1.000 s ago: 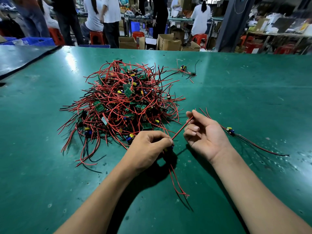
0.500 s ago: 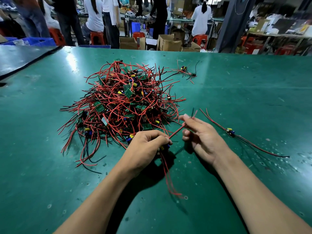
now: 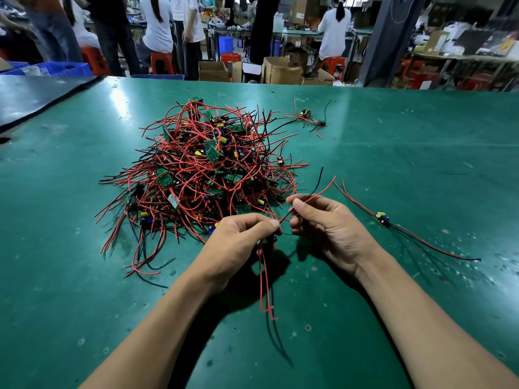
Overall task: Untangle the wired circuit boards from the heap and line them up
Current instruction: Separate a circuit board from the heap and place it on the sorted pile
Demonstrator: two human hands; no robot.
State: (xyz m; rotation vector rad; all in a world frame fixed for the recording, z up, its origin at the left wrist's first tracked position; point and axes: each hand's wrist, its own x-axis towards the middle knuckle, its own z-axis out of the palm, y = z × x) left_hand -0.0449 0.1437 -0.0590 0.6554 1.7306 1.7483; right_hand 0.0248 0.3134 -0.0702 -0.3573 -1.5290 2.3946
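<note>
One wired board (image 3: 273,238) sits clamped in the left grip (image 3: 238,242), its wires (image 3: 323,190) pinched in the right grip (image 3: 328,223).

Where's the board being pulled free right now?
Head view, centre: the board is gripped in the left hand, mostly hidden, at the near edge of the heap; the right hand pinches its red and black wires beside it.

No writing can be read anywhere. One circuit board (image 3: 173,202) at the near left of the heap (image 3: 207,169) carries a pale sticker, and a far cardboard box (image 3: 297,14) carries a dark print. Both are too small and blurred.
</note>
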